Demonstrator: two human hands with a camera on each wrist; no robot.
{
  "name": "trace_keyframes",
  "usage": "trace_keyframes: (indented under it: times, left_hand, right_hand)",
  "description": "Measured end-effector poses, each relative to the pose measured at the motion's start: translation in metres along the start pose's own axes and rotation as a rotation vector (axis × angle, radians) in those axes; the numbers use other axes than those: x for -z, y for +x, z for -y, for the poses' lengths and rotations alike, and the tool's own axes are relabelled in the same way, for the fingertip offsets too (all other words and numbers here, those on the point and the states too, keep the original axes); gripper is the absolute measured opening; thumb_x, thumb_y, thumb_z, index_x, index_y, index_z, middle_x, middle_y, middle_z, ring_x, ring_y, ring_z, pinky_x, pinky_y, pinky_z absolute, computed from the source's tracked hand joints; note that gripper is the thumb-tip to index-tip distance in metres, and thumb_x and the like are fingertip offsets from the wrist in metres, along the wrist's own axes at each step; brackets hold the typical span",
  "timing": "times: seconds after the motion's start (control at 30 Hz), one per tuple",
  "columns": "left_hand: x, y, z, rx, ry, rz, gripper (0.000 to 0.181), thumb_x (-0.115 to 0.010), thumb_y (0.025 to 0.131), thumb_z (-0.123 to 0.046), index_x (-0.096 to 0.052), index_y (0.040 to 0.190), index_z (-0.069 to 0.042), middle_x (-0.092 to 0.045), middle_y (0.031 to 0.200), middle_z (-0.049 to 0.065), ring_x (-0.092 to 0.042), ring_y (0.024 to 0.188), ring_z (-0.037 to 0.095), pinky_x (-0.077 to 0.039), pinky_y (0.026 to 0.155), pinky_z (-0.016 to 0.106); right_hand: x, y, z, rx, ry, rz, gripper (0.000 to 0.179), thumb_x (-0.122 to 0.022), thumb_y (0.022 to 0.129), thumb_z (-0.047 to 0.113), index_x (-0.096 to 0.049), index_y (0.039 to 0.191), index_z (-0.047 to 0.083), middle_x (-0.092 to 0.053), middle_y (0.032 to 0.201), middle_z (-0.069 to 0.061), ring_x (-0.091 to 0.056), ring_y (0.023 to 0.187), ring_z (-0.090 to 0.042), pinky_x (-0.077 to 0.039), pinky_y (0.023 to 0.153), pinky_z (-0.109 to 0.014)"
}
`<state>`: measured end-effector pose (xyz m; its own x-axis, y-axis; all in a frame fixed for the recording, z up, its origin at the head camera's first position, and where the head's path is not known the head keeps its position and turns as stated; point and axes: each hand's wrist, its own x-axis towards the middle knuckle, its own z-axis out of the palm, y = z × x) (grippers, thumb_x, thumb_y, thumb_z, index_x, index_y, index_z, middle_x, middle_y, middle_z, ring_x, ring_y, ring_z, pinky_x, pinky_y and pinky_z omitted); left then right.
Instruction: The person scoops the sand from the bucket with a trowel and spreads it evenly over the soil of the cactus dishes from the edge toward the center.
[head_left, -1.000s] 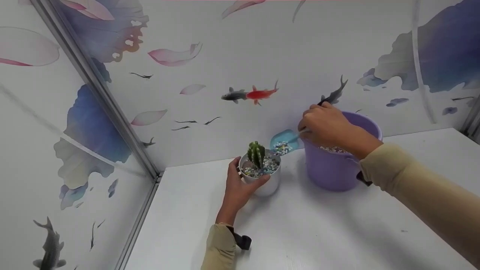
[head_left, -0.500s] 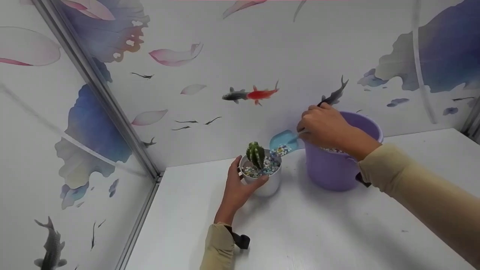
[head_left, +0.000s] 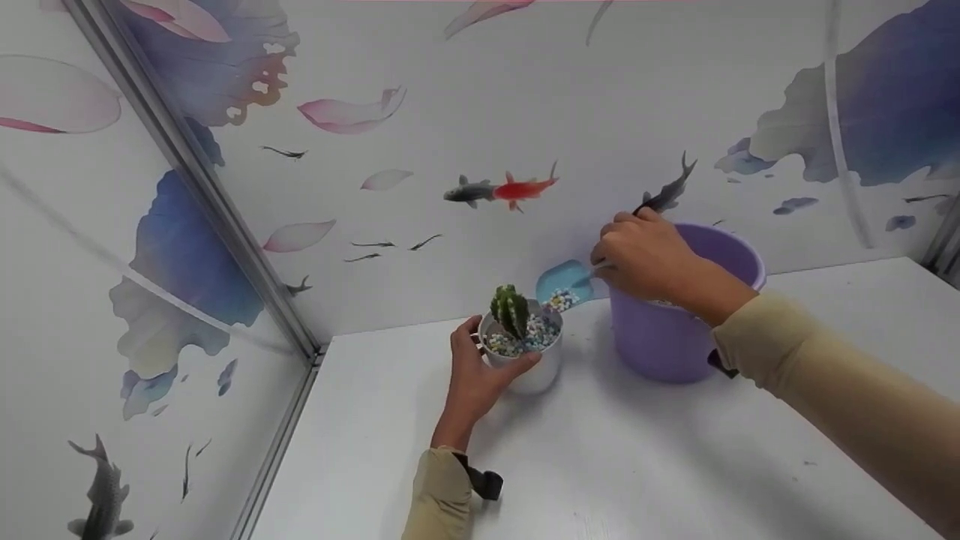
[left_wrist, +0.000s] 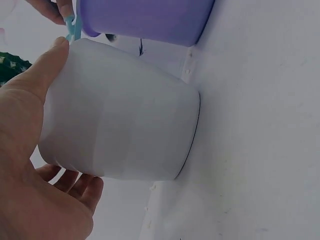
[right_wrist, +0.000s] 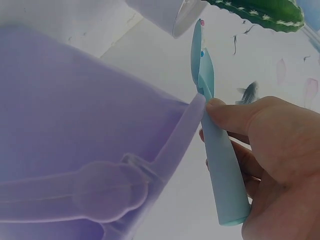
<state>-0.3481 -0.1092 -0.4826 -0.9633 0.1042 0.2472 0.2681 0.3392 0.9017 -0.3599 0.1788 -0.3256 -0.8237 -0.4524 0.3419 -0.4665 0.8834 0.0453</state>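
A white flower pot (head_left: 538,377) stands on the table with a green cactus (head_left: 510,311) and small coloured pebbles (head_left: 502,345) inside. My left hand (head_left: 480,382) grips its side, thumb near the rim and fingers round the far side. In the left wrist view the pot wall (left_wrist: 120,110) fills the middle. My right hand (head_left: 649,255) holds the handle (right_wrist: 225,175) of a small light blue shovel. Its blade (head_left: 561,277) carries a little heap of pebbles (head_left: 561,300) and tips down at the pot's right rim. Whether blade and rim touch, I cannot tell.
A purple bucket (head_left: 664,345) stands right of the pot, beneath my right forearm, its handle joint (right_wrist: 110,190) large in the right wrist view. Behind the white table (head_left: 600,465) rises a wall (head_left: 420,60) painted with fish and petals. A metal frame post (head_left: 195,172) runs along the left.
My right hand and the shovel have shifted slightly left. The pebbles on the blade have slid toward its tip and look fewer. My left hand has stayed on the pot.
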Motion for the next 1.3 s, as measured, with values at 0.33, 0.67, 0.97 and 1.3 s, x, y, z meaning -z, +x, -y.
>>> trace_keyframes:
  times: [0.33, 0.67, 0.97, 1.3]
  left_hand:
    - [0.005, 0.001, 0.002, 0.003, 0.0, 0.021, 0.114, -0.094, 0.081, -0.054, -0.032, 0.167, -0.013, -0.039, 0.166, 0.009, -0.047, 0.148, 0.027, -0.043, 0.126, 0.052]
    - [0.011, 0.002, 0.004, -0.011, -0.03, 0.048, 0.107, -0.094, 0.082, -0.05, -0.036, 0.164, -0.014, -0.048, 0.164, 0.006, -0.047, 0.154, 0.028, -0.045, 0.126, 0.049]
    - [0.001, 0.001, 0.004, 0.021, 0.0, 0.031, 0.118, -0.095, 0.08, -0.054, -0.028, 0.168, -0.016, -0.032, 0.172, 0.009, -0.041, 0.156, 0.03, -0.04, 0.13, 0.053]
    - [-0.006, 0.0, 0.007, -0.001, 0.009, -0.015, 0.117, -0.095, 0.08, -0.053, -0.025, 0.165, -0.013, -0.035, 0.165, 0.01, -0.044, 0.145, 0.025, -0.043, 0.125, 0.054]
  right_hand:
    - [-0.005, -0.001, 0.003, 0.021, -0.036, -0.042, 0.016, -0.084, 0.093, 0.015, -0.087, 0.108, 0.013, -0.081, 0.104, -0.007, -0.065, 0.101, -0.031, -0.048, 0.089, -0.049]
    - [-0.009, -0.002, 0.006, 0.049, -0.056, -0.087, 0.015, -0.087, 0.091, 0.014, -0.087, 0.106, 0.011, -0.081, 0.102, -0.009, -0.064, 0.097, -0.032, -0.047, 0.084, -0.048]
    - [-0.013, -0.003, 0.007, 0.032, -0.046, -0.105, 0.016, -0.087, 0.091, 0.013, -0.087, 0.108, 0.011, -0.08, 0.104, -0.01, -0.064, 0.098, -0.032, -0.046, 0.085, -0.048]
    - [-0.02, -0.001, 0.01, 0.003, -0.076, -0.141, 0.015, -0.088, 0.09, 0.013, -0.087, 0.105, 0.012, -0.078, 0.103, -0.01, -0.06, 0.096, -0.032, -0.043, 0.081, -0.046]
